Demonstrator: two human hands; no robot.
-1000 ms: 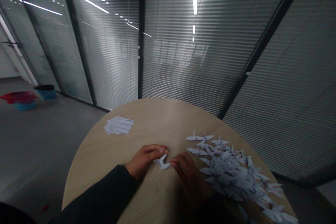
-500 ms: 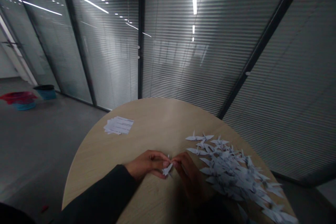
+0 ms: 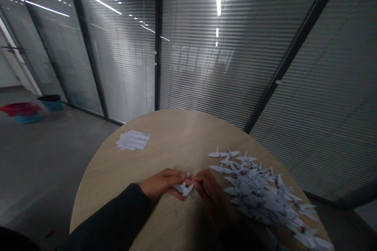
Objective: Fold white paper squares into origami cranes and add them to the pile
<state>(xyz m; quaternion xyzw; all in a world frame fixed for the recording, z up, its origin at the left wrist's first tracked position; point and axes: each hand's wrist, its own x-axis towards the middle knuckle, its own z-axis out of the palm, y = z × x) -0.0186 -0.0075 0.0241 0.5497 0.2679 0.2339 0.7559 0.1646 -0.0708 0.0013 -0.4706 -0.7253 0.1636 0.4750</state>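
Between my two hands, low over the near middle of the table, is a small white paper crane [image 3: 186,190] with its wings spread. My left hand [image 3: 163,182] holds it from the left, thumb on top and fingers beneath. From the right, the fingertips of my right hand [image 3: 207,192] pinch its other wing. Part of the crane is covered by my fingers. A heap of folded white paper cranes [image 3: 259,188] lies to the right of my right hand, overlapping one another.
A small stack of printed paper squares [image 3: 134,140] lies at the table's far left. The round wooden table [image 3: 182,129] stands close to a glass wall with blinds [image 3: 218,70]. On the floor at left are a blue bin with a red liner [image 3: 26,117] and another bin [image 3: 52,104].
My left thumb and fingers have shifted up and back slightly, so more of the crane and its left wing shows. My right hand has hardly moved.
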